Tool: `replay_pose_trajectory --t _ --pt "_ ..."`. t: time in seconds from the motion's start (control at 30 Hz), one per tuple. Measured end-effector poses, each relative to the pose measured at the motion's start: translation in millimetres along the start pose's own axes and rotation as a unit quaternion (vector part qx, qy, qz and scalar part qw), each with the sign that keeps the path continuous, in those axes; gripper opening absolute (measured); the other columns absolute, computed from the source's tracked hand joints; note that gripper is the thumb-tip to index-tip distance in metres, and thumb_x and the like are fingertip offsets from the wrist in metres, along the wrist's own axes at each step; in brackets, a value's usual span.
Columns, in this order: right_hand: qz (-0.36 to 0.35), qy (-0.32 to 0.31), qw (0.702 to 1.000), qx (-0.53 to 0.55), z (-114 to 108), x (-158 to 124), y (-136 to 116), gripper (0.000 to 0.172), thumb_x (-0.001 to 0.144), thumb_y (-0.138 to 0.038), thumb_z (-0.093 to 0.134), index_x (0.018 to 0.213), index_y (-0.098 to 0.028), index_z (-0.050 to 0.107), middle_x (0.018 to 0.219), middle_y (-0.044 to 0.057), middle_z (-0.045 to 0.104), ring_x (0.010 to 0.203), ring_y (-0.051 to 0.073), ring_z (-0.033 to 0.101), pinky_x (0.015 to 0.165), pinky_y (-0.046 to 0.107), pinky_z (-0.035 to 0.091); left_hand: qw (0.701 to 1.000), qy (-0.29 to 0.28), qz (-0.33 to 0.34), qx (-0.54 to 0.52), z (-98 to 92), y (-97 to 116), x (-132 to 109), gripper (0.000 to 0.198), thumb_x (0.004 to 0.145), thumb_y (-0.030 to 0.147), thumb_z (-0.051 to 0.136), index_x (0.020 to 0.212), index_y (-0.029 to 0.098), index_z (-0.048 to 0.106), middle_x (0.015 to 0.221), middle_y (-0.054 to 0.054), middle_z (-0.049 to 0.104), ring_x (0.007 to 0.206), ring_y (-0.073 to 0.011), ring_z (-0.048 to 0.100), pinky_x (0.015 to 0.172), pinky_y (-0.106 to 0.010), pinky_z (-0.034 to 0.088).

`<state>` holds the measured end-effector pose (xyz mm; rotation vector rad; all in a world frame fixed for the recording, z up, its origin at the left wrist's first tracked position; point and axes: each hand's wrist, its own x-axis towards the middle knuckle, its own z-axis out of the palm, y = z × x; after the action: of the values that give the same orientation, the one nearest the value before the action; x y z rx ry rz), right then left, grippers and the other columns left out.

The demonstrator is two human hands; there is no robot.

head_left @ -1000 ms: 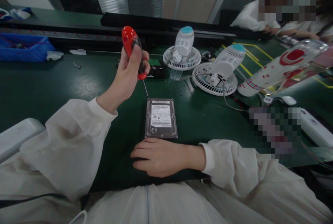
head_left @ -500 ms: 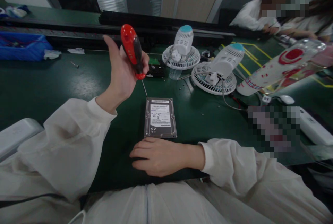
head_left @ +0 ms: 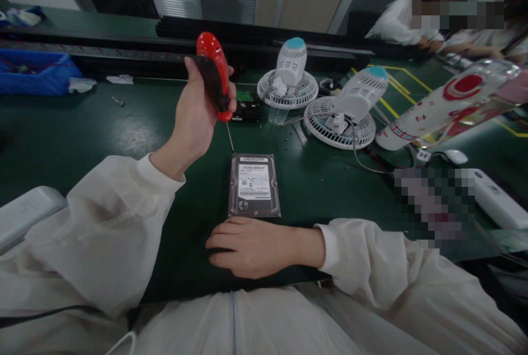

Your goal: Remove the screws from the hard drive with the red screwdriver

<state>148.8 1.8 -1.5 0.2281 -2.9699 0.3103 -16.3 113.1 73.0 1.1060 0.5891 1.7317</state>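
Observation:
My left hand (head_left: 198,107) is closed around the red-and-black handle of a screwdriver (head_left: 214,77), with the thumb against the handle's left side. The thin shaft slants down, and its tip meets the top left corner of a hard drive (head_left: 254,186). This drive lies flat on the table, its white label facing up. Below the drive's near edge, my right hand (head_left: 256,248) rests on the table, back up, holding nothing visible. Its fingers are loosely bent and somewhat apart, and the fingertips point left. Whether it touches the drive, I cannot tell.
Beyond the drive lie a dark device with a green board (head_left: 245,107) and a clear cup (head_left: 278,115). Two white fans (head_left: 289,88) (head_left: 340,124), a printed bottle (head_left: 445,105) and small loose screws are to the right. A blue bin (head_left: 35,77) stands left. Other people sit far right.
The screwdriver's handle has turned about its axis, and my left thumb has come in from sticking out to press on it. My right hand and the hard drive have stayed put.

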Motion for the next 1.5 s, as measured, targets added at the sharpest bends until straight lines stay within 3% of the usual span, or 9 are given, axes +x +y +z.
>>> replay_pose_trajectory --t 0.13,0.2,0.27,0.4,0.6,0.73,0.8,1.17,1.5 --pt "0.002 -0.004 1.000 0.002 -0.9 0.1 0.1 0.030 0.099 -0.025 0.046 0.117 -0.012 0.066 0.133 0.012 0.062 0.121 0.025 0.056 0.097 0.037 0.047 0.998 -0.038 0.038 0.018 -2.2 -3.8 0.0 0.062 0.091 0.078 0.041 0.073 0.021 0.058 0.063 0.001 0.052 0.051 -0.0110 0.047 0.048 -0.025 0.038" --pt "0.002 -0.007 1.000 0.003 -1.4 0.1 -0.1 0.029 0.098 -0.025 0.047 0.117 -0.012 0.066 0.133 0.012 0.061 0.121 0.025 0.056 0.096 0.037 0.047 0.996 -0.043 0.058 0.045 -6.5 -8.9 -0.6 0.049 0.074 0.067 0.076 0.077 0.021 0.059 0.070 0.003 0.059 0.053 -0.0084 0.053 0.052 -0.023 0.042" --pt "0.002 -0.009 1.000 0.004 -1.9 0.3 -0.2 0.029 0.098 -0.026 0.048 0.117 -0.012 0.066 0.134 0.012 0.061 0.122 0.025 0.056 0.096 0.038 0.047 0.996 -0.037 0.065 0.055 -10.8 -13.5 -1.3 0.048 0.069 0.062 0.082 0.083 0.020 0.063 0.079 0.002 0.066 0.060 -0.0090 0.060 0.057 -0.023 0.047" --pt "0.003 -0.010 1.000 0.004 -2.0 0.7 -0.4 0.029 0.098 -0.025 0.049 0.117 -0.012 0.066 0.133 0.012 0.062 0.121 0.025 0.056 0.096 0.037 0.046 0.996 -0.031 0.048 0.072 -12.6 -14.5 -1.2 0.048 0.089 0.064 0.060 0.092 0.017 0.072 0.093 -0.005 0.071 0.074 -0.0120 0.066 0.063 -0.024 0.051" --pt "0.004 -0.005 1.000 0.001 -0.8 0.6 -0.1 0.029 0.099 -0.025 0.046 0.117 -0.013 0.066 0.133 0.011 0.062 0.120 0.024 0.056 0.096 0.037 0.046 0.998 -0.052 -0.015 0.030 -6.2 -7.8 -1.4 0.076 0.104 0.061 0.007 0.092 0.016 0.067 0.069 -0.002 0.054 0.058 -0.0105 0.053 0.056 -0.024 0.045" --pt "0.001 -0.002 1.000 -0.001 0.0 0.6 -0.1 0.028 0.099 -0.025 0.048 0.117 -0.012 0.066 0.133 0.012 0.062 0.120 0.024 0.055 0.096 0.037 0.046 0.990 -0.077 0.073 0.093 -13.2 -16.6 -0.8 0.043 0.084 0.063 0.066 0.086 0.021 0.056 0.077 0.003 0.054 0.060 -0.0074 0.052 0.060 -0.023 0.043" --pt "0.000 0.000 1.000 -0.001 0.5 0.5 -0.1 0.028 0.099 -0.025 0.049 0.118 -0.012 0.065 0.133 0.012 0.061 0.120 0.024 0.055 0.096 0.037 0.046 0.987 -0.080 0.083 0.113 -18.0 -21.7 -0.1 0.045 0.077 0.063 0.073 0.086 0.021 0.060 0.083 0.002 0.060 0.064 -0.0081 0.056 0.064 -0.025 0.047" --pt "0.002 0.000 1.000 -0.006 -0.8 -0.6 -0.4 0.029 0.099 -0.025 0.048 0.118 -0.012 0.065 0.135 0.012 0.061 0.120 0.024 0.055 0.097 0.036 0.046 0.994 -0.087 -0.004 0.063 -17.5 -17.7 -1.7 0.069 0.090 0.075 0.035 0.101 0.017 0.070 0.080 -0.003 0.056 0.069 -0.0119 0.056 0.071 -0.027 0.050" --pt "-0.002 0.008 1.000 -0.006 0.0 0.2 -0.4 0.029 0.099 -0.024 0.046 0.117 -0.013 0.066 0.133 0.011 0.062 0.119 0.024 0.056 0.094 0.036 0.046 0.971 -0.125 0.101 0.179 -31.5 -30.6 3.6 0.044 0.086 0.057 0.070 0.102 0.019 0.054 0.096 0.001 0.056 0.081 -0.0086 0.061 0.083 -0.029 0.050"
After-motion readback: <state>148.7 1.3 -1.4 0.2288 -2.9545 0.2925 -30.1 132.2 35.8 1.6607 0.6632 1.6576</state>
